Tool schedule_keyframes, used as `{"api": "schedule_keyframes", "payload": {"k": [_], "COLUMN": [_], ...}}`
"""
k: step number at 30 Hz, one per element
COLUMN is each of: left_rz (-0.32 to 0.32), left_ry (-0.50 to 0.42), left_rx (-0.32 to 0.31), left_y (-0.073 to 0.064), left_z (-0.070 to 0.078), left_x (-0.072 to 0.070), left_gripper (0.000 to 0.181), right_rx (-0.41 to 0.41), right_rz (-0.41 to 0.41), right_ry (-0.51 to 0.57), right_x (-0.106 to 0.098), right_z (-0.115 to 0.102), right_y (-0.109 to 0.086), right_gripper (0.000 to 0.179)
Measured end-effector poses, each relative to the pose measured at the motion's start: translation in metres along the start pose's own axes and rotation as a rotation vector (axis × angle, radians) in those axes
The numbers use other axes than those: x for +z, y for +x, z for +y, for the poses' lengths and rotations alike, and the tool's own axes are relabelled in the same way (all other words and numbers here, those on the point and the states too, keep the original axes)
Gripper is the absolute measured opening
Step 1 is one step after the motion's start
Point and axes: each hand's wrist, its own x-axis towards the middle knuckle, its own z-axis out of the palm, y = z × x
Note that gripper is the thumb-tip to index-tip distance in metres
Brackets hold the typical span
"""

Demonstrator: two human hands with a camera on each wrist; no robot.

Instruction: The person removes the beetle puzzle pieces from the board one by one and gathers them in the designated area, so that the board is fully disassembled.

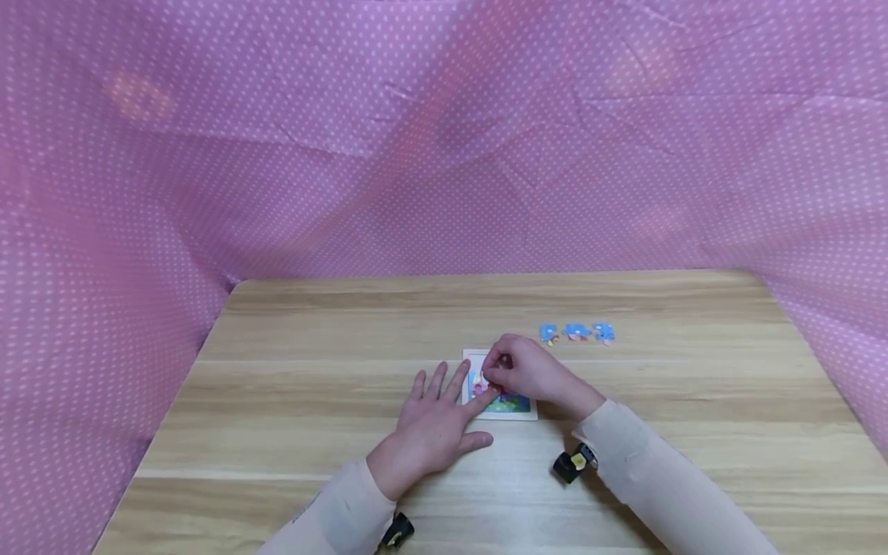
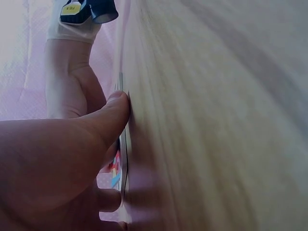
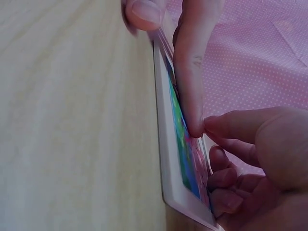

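Observation:
A small picture jigsaw puzzle in a white frame (image 1: 509,417) lies flat on the table, with pink, blue and green printing. My left hand (image 1: 433,433) rests palm down at its left, fingers spread. Its index finger (image 3: 190,96) lies straight across the picture, tip pressing on it. Over the upper part of the board my right hand (image 1: 533,371) pinches a puzzle piece between thumb and index finger, beside the left index fingertip. That piece is mostly hidden by the fingertips. The right hand's other fingers curl beside the frame in the right wrist view.
Behind the right hand, three blue-topped loose pieces stand in a row: a left one (image 1: 547,332), a middle one (image 1: 576,331) and a right one (image 1: 604,332). The wooden table (image 1: 312,331) is enclosed by a pink dotted cloth (image 1: 444,154). A black camera sits on each wrist.

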Motion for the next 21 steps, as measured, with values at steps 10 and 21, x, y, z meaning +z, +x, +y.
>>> {"api": "schedule_keyframes", "payload": {"k": [10,21], "left_rz": [-0.007,0.002], "left_ry": [0.019,0.024], "left_rx": [-0.004,-0.002], "left_y": [0.0001,0.0002], "left_z": [-0.0007,-0.0009], "left_x": [-0.0001,-0.0003], "left_gripper": [0.068,0.068], "right_rx": [0.014,0.016], "right_rz": [-0.031,-0.028], "right_ry": [0.062,0.105], "right_x": [0.001,0.0015], "right_z": [0.0009,0.0015], "right_y": [-0.0007,-0.0026], "right_gripper": [0.005,0.008]}}
